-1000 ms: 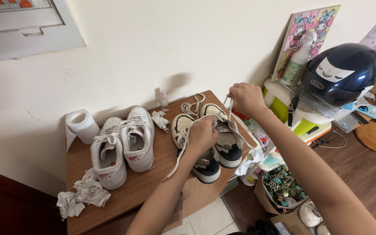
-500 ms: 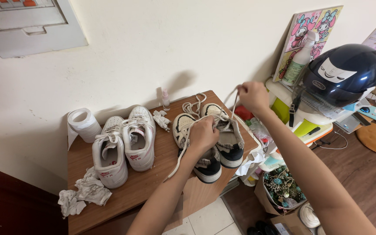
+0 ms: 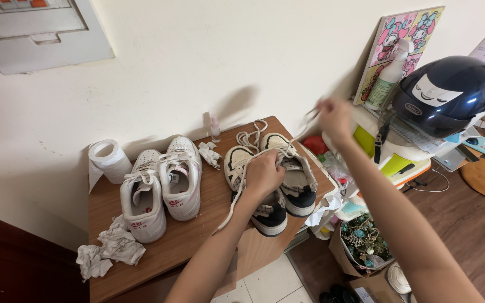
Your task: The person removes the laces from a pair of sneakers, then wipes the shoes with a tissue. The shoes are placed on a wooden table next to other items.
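Two cream and dark blue sneakers (image 3: 300, 191) stand side by side on a small wooden table (image 3: 197, 235). My left hand (image 3: 262, 174) presses down on them, fingers closed over the lacing. My right hand (image 3: 335, 116) is raised to the right of the shoes and pinches a cream shoelace (image 3: 304, 126), which runs taut from the right-hand sneaker up to it. Another loose lace (image 3: 232, 199) hangs over the table's front.
A pair of white sneakers (image 3: 161, 188) sits on the table's left, with a paper roll (image 3: 106, 160), crumpled tissues (image 3: 108, 249) and a small spray bottle (image 3: 214, 128). To the right are a dark helmet (image 3: 444, 95), a cartoon picture (image 3: 399, 42) and a basket of clutter (image 3: 366, 241) below.
My right hand has pulled the shoelace up and away to the right, drawing it out longer. My left hand has stayed on the sneakers.
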